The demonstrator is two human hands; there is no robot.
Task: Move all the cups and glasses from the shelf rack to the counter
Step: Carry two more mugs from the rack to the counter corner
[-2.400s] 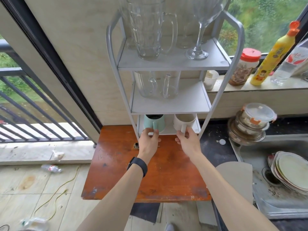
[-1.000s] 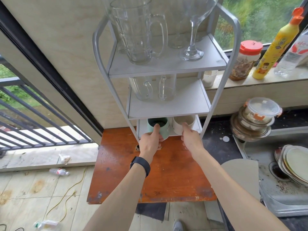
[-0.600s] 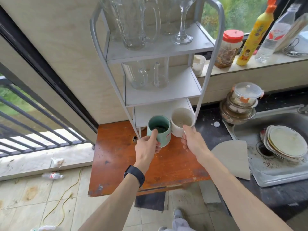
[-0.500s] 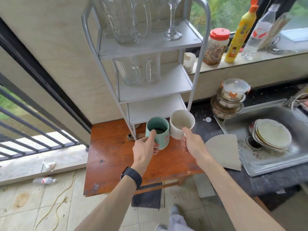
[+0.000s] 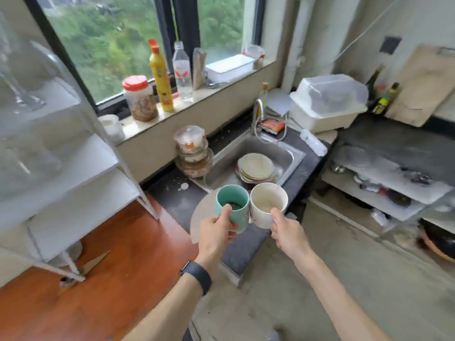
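Note:
My left hand (image 5: 214, 232) grips a green mug (image 5: 233, 206), thumb over its rim. My right hand (image 5: 288, 233) grips a white mug (image 5: 267, 203) the same way. Both mugs hang side by side in the air, touching, above the dark counter (image 5: 179, 205) in front of the sink. The white shelf rack (image 5: 81, 173) stands at the left on an orange wooden table (image 5: 118, 267). Blurred clear glasses (image 5: 22, 94) stand on its upper shelves. The lowest shelf shows no cups.
A steel sink (image 5: 251, 156) holds stacked plates (image 5: 256, 168). Stacked lidded bowls (image 5: 193, 153) sit at its left. Jar, yellow bottle (image 5: 160, 75) and water bottle line the windowsill. A white dish box (image 5: 327, 102) stands back right. A round grey board (image 5: 203, 215) lies under the mugs.
Both hands lifted the mugs off the bottom shelf and carried them right, over the dark counter. My view swung right toward the sink.

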